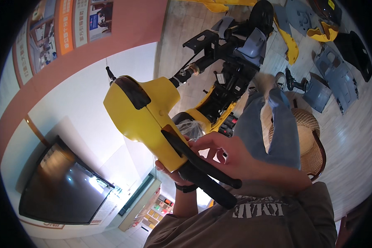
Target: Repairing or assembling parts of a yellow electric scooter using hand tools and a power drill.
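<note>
Here, two hands (pixel 173 175) (pixel 229 149) at one yellow handlebar housing (pixel 146 120), one drill (pixel 292 82) beyond.

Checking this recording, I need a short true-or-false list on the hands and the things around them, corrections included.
1. The right hand is beside the black lever. True.
2. The black wristband is on the right wrist. False: it is on the left wrist.
3. The left hand is at the handle end of the yellow housing. True.
4. A power drill is on the floor. True.
5. The wall screen is on the picture's right side. False: it is on the left.
</note>
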`<state>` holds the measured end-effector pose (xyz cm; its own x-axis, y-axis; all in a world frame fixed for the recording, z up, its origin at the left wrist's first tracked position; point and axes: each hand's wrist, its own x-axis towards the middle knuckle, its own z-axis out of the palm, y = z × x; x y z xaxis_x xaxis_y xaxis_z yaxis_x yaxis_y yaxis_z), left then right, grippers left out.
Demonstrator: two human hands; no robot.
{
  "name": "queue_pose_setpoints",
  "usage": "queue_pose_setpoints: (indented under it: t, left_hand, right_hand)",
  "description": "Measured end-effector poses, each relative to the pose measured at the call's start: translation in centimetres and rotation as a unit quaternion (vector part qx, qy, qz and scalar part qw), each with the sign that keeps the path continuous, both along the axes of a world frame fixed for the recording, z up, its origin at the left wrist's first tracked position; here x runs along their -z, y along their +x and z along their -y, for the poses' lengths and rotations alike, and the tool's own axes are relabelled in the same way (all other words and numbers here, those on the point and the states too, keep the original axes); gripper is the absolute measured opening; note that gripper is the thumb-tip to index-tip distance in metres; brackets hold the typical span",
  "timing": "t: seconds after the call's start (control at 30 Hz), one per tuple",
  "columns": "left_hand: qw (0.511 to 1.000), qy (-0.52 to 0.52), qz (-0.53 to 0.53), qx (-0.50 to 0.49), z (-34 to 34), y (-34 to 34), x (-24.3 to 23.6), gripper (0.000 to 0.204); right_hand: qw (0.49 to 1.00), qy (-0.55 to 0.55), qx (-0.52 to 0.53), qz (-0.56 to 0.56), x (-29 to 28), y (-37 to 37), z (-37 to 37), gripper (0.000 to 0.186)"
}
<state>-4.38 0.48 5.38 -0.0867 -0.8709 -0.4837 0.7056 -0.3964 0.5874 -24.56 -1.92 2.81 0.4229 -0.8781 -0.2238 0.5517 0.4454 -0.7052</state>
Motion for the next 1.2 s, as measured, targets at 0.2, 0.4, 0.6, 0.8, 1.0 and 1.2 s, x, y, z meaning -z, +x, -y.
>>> queue_pose_setpoints:
  t: [0.2, 0.4, 0.6, 0.8, 1.0, 1.2]
  left_hand:
    - [0.996, 0.06, 0.071, -0.011, 0.0, 0.4, -1.2, 0.094]
    - [0.997, 0.078, 0.017, -0.009, -0.1, 0.5, -0.8, 0.087]
    - [0.998, 0.058, -0.002, -0.028, -0.2, 0.4, -1.0, 0.076]
    - [0.991, 0.122, 0.055, -0.011, 0.5, -0.4, -1.9, 0.086]
    - [0.992, 0.126, 0.006, -0.008, 0.2, -0.8, -1.8, 0.085]
    - [0.986, 0.159, -0.045, 0.003, -0.1, 0.0, -1.5, 0.085]
  right_hand:
    - [0.993, -0.088, -0.02, -0.081, 0.2, -0.6, 1.0, 0.031]
    - [0.992, -0.103, -0.04, -0.058, 0.5, -0.7, 2.3, 0.033]
    - [0.993, -0.062, -0.053, -0.087, 0.1, -0.6, 1.7, 0.029]
    - [0.981, 0.082, -0.152, 0.093, 0.6, -1.9, 3.9, 0.024]
    - [0.972, 0.074, -0.216, 0.058, -0.7, -2.4, 6.6, 0.022]
    - [0.964, 0.076, -0.253, -0.035, -3.0, -2.9, 7.6, 0.024]
